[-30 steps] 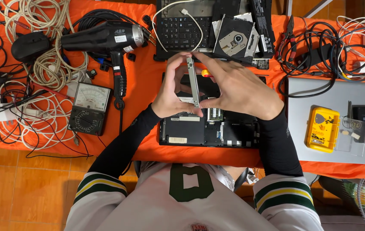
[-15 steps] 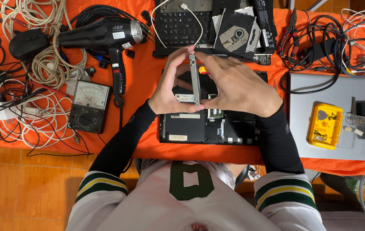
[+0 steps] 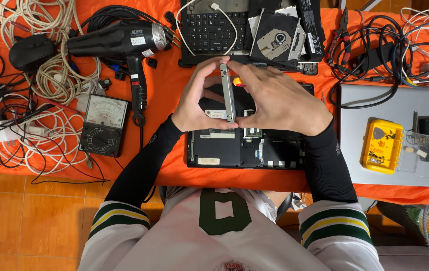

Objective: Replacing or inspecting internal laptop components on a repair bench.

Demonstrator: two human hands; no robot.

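Both hands (image 3: pixel 275 100) pinch an upright metal bracket (image 3: pixel 227 93).

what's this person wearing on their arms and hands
Both hands are bare: left hand, right hand. Tight black undersleeves run from wrists to upper arms. Over them, a white jersey's short sleeves end in green and yellow striped cuffs. No gloves, rings or watch show.

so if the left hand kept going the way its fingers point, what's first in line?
The left hand points up the picture, away from the person, pinching the thin metal bracket with the right hand. Straight on, the black keyboard with the white cable comes first. Height above the table is unclear.
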